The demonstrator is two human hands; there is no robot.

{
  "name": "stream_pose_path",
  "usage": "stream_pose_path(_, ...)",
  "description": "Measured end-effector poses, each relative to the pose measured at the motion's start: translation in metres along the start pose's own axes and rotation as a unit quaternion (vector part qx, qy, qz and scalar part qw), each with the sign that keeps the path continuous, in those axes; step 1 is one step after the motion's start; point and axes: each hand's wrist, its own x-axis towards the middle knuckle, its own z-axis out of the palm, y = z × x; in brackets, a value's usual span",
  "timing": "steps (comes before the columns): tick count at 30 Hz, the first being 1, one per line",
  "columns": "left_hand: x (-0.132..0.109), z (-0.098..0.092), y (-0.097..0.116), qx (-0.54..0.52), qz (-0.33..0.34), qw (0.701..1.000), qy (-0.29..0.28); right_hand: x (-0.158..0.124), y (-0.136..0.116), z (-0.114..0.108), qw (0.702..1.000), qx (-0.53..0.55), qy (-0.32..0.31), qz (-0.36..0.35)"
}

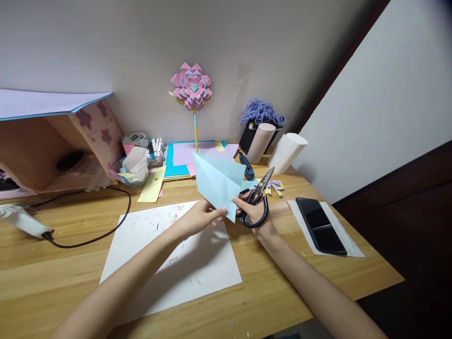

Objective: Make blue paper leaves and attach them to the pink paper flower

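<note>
Fingers of left hand (pixel 199 219) and right hand (pixel 254 212) are pinching blue paper (pixel 219 184) near the white sheet (pixel 219 266); cutting would need right-held scissors (pixel 262 186) turned inward.

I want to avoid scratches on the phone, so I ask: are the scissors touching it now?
Apart. The head view shows bare wooden desk between the scissors, held in the right hand, and the phone.

The left hand (pixel 208 214) and right hand (pixel 257 217) hold 1 creased light-blue paper (pixel 219 183) above a wooden desk (pixel 268 292); the right also carries black-handled scissors (pixel 262 185), blades pointing forward. Below the left lies 1 speckled white sheet (pixel 219 268). Behind stands 1 pink paper flower (pixel 193 87); a phone (pixel 320 225) rests at right.
</note>
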Motion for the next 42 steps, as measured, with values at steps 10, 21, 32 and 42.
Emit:
stream_pose_path(10, 0.006, -0.02, 0.005, -0.041, 0.035, 0.987, 0.15, -0.009, 0.001, 0.003, 0.983, 0.025, -0.166, 0.073)
stream_pose_path(21, 0.0, -0.032, 0.004, 0.087, 0.148, 0.915, 0.366, -0.038, 0.01, 0.0, 0.887, -0.019, -0.416, 0.198)
stream_pose_path(32, -0.001, -0.021, 0.004, 0.105, 0.146, 0.923, 0.339, -0.047, 0.008, -0.002, 0.888, -0.124, -0.42, 0.143)
stream_pose_path(42, -0.002, -0.018, 0.003, 0.141, 0.152, 0.923, 0.326, -0.046, 0.008, 0.0, 0.89, -0.116, -0.416, 0.145)
